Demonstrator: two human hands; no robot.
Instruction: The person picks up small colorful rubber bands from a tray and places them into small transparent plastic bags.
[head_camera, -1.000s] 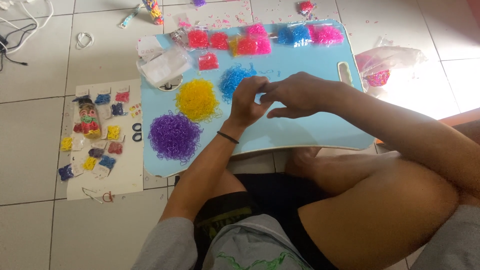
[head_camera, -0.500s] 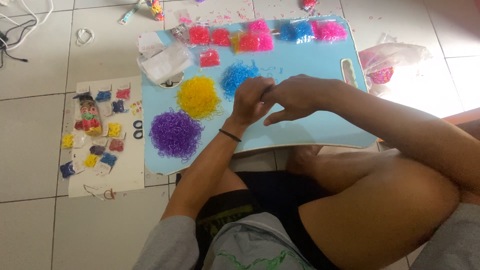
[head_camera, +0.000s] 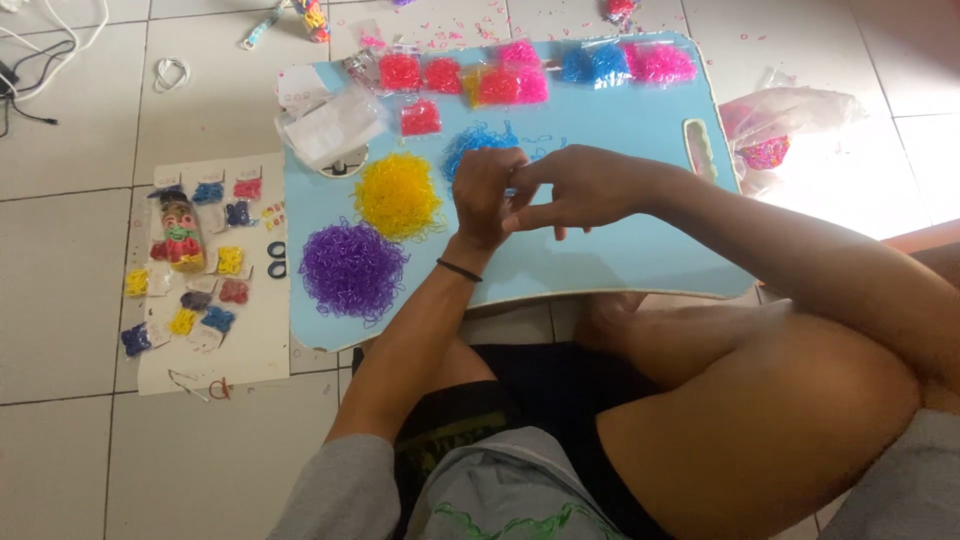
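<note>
A pale tiled floor (head_camera: 70, 150) holds a light blue board (head_camera: 620, 250). Above it the left hand (head_camera: 485, 195) and right hand (head_camera: 580, 185) meet, fingers pinched together; what they pinch is too small to see. They partly hide the blue bands (head_camera: 475, 140). Fuzzy yellow bands (head_camera: 397, 195) and purple bands (head_camera: 352, 268) lie beside.

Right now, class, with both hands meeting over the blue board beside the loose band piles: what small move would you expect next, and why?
Probably a small stretch or loop of a band between the fingertips. The left hand and right hand touch just in front of the blue pile, above the light blue board; what they pinch is too small to see. The yellow pile lies within easy reach.
</note>
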